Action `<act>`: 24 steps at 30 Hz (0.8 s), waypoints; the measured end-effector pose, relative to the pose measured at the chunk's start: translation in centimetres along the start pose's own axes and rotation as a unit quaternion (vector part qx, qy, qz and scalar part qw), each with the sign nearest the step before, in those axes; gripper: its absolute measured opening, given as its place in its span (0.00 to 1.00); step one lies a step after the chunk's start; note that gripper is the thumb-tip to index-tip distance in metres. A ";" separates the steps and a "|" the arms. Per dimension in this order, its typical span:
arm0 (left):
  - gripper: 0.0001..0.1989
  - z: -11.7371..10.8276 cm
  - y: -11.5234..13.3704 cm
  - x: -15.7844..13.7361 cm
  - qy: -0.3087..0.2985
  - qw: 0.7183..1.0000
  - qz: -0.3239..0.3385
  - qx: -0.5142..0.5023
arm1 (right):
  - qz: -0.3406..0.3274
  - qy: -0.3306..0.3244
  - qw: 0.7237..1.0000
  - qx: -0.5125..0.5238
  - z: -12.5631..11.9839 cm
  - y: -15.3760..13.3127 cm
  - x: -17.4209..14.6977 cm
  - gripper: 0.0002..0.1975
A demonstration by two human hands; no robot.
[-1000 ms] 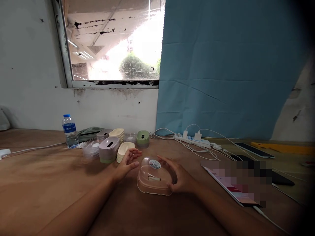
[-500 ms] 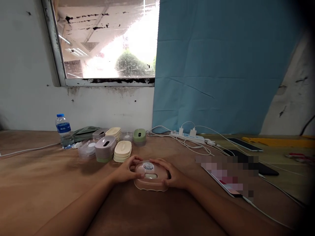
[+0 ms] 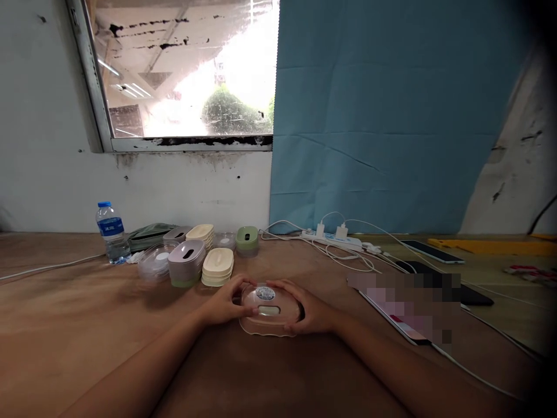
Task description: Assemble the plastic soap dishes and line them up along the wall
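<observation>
A clear oval plastic container (image 3: pixel 278 321) rests on the brown table in front of me. On its top are a round patterned label (image 3: pixel 265 292) and a pale oblong tab (image 3: pixel 268 310). My left hand (image 3: pixel 228 302) grips its left side, with the thumb over the top edge. From the right, my right hand (image 3: pixel 308 307) curls round the other side, thumb low by the front rim. Beyond my left hand stands a stack of cream lids (image 3: pixel 217 264), beside a stack of lilac boxes (image 3: pixel 187 261).
Clear round lids (image 3: pixel 154 261), more cream pieces (image 3: pixel 201 233) and a green box (image 3: pixel 247 239) stand behind. A water bottle (image 3: pixel 112 235) is at far left. To the right lie a power strip (image 3: pixel 333 241) with cables, a phone (image 3: pixel 430 252) and another device (image 3: pixel 391 313).
Both hands stay on the container, with only slight shifts of the fingers. The view has moved a little; the other things keep their places.
</observation>
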State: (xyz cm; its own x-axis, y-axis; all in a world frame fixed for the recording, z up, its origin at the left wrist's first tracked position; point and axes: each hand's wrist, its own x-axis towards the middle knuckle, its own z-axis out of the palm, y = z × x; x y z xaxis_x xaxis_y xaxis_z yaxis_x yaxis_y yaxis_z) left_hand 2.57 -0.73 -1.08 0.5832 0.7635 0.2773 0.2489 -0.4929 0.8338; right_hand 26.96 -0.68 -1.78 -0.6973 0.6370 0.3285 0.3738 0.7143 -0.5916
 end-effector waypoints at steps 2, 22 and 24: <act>0.24 -0.1 0.0 0.0 0.002 1.000 0.003 0.005 | 0.005 -0.002 1.000 -0.006 -0.1 0.0 0.0 0.42; 0.34 -0.2 -0.4 -0.4 -0.031 0.999 0.012 0.010 | 0.034 -0.030 0.999 0.003 -0.6 -0.7 -0.2 0.42; 0.33 -0.3 -0.1 -0.4 -0.028 0.999 0.007 0.014 | 0.037 -0.033 0.999 0.003 -0.6 -0.7 -0.2 0.42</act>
State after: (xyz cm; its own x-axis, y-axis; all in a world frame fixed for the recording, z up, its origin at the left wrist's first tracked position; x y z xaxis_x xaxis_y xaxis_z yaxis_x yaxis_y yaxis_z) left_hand 2.13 -0.83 -1.17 0.6287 0.7327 0.2607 0.2613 -0.5148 0.8165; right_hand 27.21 -1.16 -0.94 -0.7069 0.6670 0.2353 0.4222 0.6649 -0.6161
